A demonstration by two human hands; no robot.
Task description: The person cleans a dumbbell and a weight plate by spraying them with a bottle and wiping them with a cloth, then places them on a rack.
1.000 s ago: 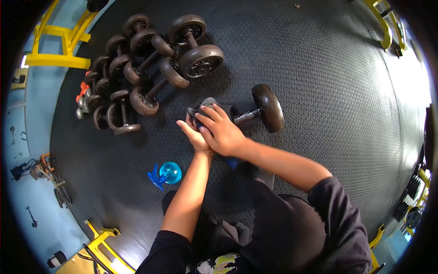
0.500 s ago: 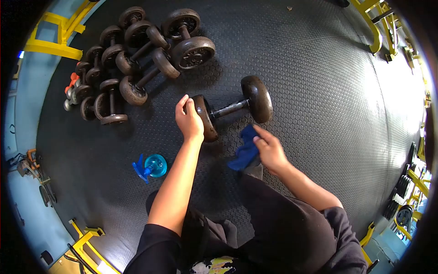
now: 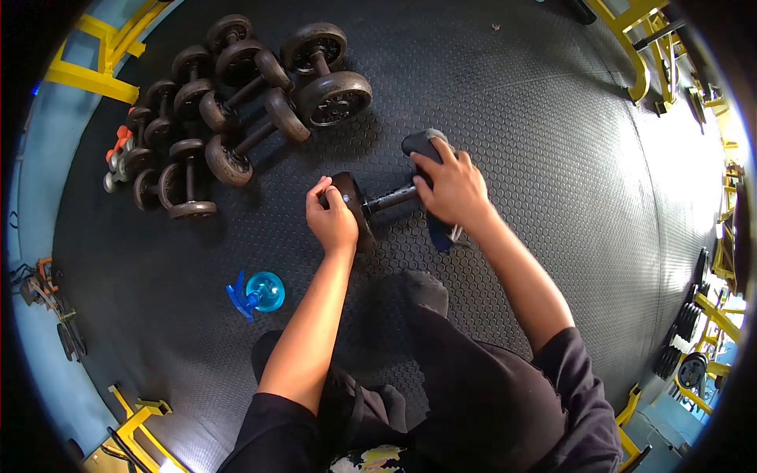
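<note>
A dark iron dumbbell [image 3: 388,198] lies on the black rubber floor in front of me. My left hand [image 3: 332,220] grips its near-left weight head and holds it steady. My right hand [image 3: 449,189] presses a blue cloth [image 3: 438,230] against the far-right weight head, and most of that head is hidden under the hand. A loose end of the cloth hangs below my palm.
A cluster of several more dumbbells [image 3: 236,102] lies at the upper left. A blue spray bottle [image 3: 256,293] lies on the floor left of my left forearm. Yellow gym frames [image 3: 87,67] stand at the edges. My dark-clothed legs [image 3: 473,378] fill the foreground.
My right hand, with the blue cloth, left the near weight head, dropped to the floor, then rose onto the far head. My left hand now grips the near head.
</note>
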